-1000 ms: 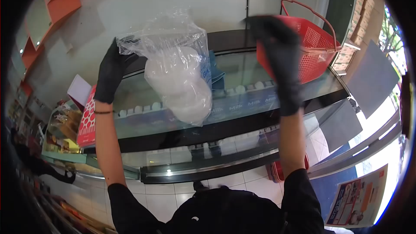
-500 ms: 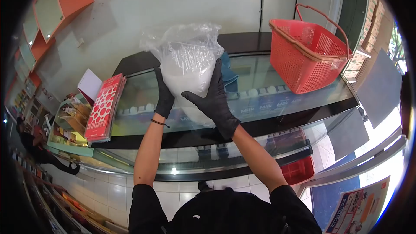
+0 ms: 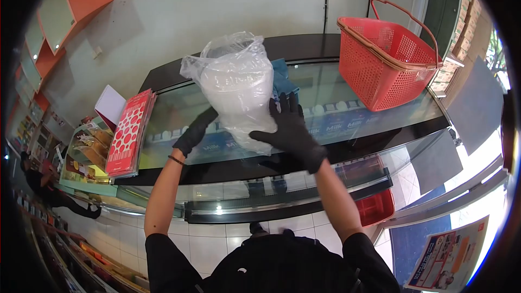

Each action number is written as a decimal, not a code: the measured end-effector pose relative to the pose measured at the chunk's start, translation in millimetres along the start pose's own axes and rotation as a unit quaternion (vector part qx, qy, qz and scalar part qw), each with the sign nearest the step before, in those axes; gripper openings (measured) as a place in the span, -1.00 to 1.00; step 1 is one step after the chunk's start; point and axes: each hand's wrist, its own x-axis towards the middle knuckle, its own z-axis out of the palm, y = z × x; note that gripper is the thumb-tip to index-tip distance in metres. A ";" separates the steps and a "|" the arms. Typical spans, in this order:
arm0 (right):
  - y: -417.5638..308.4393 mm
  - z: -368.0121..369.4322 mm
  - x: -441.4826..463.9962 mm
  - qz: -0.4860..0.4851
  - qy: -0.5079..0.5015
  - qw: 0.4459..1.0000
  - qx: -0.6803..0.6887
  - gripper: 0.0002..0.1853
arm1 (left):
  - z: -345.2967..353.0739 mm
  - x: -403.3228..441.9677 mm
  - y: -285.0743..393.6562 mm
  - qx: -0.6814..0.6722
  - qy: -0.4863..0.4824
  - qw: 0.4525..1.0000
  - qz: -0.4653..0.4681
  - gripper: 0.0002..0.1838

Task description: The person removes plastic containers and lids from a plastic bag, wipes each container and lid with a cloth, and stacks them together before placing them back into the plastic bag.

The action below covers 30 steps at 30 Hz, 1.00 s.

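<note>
A clear plastic bag (image 3: 239,95) filled with something white stands on the glass counter (image 3: 320,154), its loose top gathered open and leaning left. My left hand (image 3: 194,133), in a black glove, is at the bag's left side with fingers stretched out; the fingertips are close to the plastic, and I cannot tell whether they touch. On the right, my black-gloved right hand (image 3: 293,133) has its fingers spread, with the thumb by the bag's lower part. Neither hand grips the bag. Partly hidden behind the bag lies a blue cloth (image 3: 283,78).
A red perforated basket (image 3: 380,68) with a raised handle stands at the counter's right end. Red-and-white dotted packets (image 3: 129,135) and a spiral notepad (image 3: 110,104) are at the left. Milk-labelled boxes (image 3: 339,126) show beneath the glass. Another person (image 3: 51,190) is far left.
The bag was held between both hands and now stands on the counter with its top slumped. Both hands have let go and moved apart, the left to the left, the right to the right.
</note>
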 end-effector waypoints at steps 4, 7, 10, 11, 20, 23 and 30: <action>22.4 -57.7 27.3 0.021 0.049 0.928 0.370 0.17 | -46.3 19.0 35.7 -0.474 0.201 0.841 0.167 -0.38; -4.9 -59.5 57.5 -0.022 0.161 0.810 0.564 0.31 | -32.2 37.2 95.8 -0.500 0.329 0.785 0.161 -0.31; -26.0 -21.5 81.7 -0.110 0.225 0.859 0.447 0.45 | 18.2 54.0 126.5 -0.365 0.392 0.838 0.106 -0.22; -25.3 -21.0 80.1 -0.115 0.203 0.857 0.460 0.49 | 28.5 60.0 133.1 -0.317 0.412 0.849 0.091 -0.18; -2.9 -10.0 59.6 -0.123 0.082 0.879 0.452 0.40 | 37.2 42.4 113.8 -0.215 0.322 0.919 0.073 0.03; 1.4 -15.1 54.4 -0.124 0.037 0.900 0.417 0.36 | 34.2 40.4 100.2 -0.236 0.281 0.929 0.057 0.03; 11.3 -14.7 42.6 -0.046 -0.019 0.902 0.429 0.28 | 34.6 39.1 84.2 -0.241 0.239 0.940 0.033 -0.01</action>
